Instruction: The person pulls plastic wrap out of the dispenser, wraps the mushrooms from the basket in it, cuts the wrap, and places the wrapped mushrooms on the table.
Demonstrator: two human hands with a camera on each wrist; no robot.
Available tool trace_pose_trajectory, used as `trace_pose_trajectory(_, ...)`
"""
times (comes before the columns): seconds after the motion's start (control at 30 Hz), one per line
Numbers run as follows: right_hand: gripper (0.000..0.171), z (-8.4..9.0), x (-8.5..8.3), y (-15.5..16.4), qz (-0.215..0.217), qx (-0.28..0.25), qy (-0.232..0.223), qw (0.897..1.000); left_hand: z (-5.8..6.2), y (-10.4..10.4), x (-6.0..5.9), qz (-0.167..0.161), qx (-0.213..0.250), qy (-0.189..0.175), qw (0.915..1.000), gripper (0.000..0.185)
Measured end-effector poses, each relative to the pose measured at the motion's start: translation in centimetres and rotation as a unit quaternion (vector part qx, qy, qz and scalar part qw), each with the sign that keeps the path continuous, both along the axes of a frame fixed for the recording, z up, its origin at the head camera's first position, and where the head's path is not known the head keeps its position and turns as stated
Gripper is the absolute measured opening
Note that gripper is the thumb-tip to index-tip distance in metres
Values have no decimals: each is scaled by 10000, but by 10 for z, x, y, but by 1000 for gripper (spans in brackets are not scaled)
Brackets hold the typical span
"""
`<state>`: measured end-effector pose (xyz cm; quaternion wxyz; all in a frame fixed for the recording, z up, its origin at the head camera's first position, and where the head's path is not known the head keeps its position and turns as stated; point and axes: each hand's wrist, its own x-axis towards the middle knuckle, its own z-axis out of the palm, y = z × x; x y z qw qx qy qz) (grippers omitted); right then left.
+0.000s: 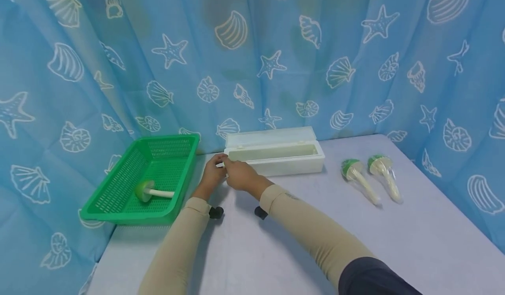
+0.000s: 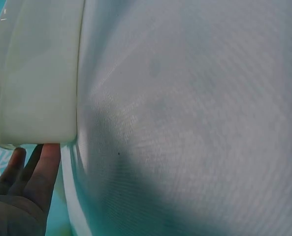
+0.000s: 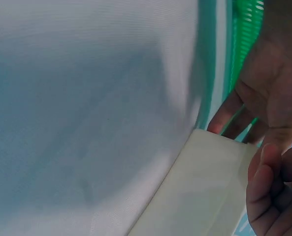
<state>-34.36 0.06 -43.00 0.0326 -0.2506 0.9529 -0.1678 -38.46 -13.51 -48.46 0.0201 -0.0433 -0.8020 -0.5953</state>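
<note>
A long white lidded box (image 1: 289, 165) stands at the table's back, its lid (image 1: 272, 136) raised along the rear side. My left hand (image 1: 213, 174) is at the box's left end; in the left wrist view its fingers (image 2: 45, 172) reach out fairly straight against that end. My right hand (image 1: 242, 175) meets it at the same corner. In the right wrist view the right fingers (image 3: 261, 184) are bent close together at the box's rim, beside the left thumb. I cannot tell whether they pinch something there.
A green plastic basket (image 1: 173, 214) at the left holds a green-capped toy mushroom (image 1: 159, 193) with a white stem. Two similar mushrooms, a left one (image 1: 360, 181) and a right one (image 1: 385, 176), lie in clear wrap at the right. A blue shell-patterned curtain (image 1: 268, 89) hangs behind the table.
</note>
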Motion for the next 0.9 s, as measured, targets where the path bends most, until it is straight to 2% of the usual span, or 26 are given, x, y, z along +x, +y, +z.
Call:
trace_pose_trajectory(0.13, 63, 3, 0, -2, 35, 310, 135, 9994, 2, 2, -3, -82, 108, 89, 9999, 45)
trace_pose_trajectory(0.4, 65, 12, -7, -1, 258, 780, 619, 9947, 9, 7, -11, -91, -223, 477, 9986, 42)
trace_pose_trajectory(0.53, 57, 10, -5, 15, 736, 536, 684, 9935, 13, 8, -10, -141, -436, 264, 9986, 43)
trace_pose_trajectory(0.63, 53, 4, -3, 43, 1259, 245, 1269, 9836, 15, 10, -8, -60, -1067, 272, 9939, 45)
trace_pose_trajectory(0.7, 45, -1, -3, 69, 1493, 161, 1819, 9718, 18, 10, -7, -42, -1744, 477, 9835, 48)
trace_pose_trajectory(0.77, 35, -3, -5, 99, 1538, 279, 2272, 9612, 24, 8, -5, -97, -2406, 828, 9670, 50)
trace_pose_trajectory(0.83, 23, -3, -7, 129, 1412, 509, 2461, 9576, 31, 5, -4, -279, -2930, 1264, 9473, 42)
trace_pose_trajectory(0.9, 16, -1, -10, 158, 1143, 714, 2380, 9619, 41, 2, -4, -546, -3374, 1603, 9260, 34)
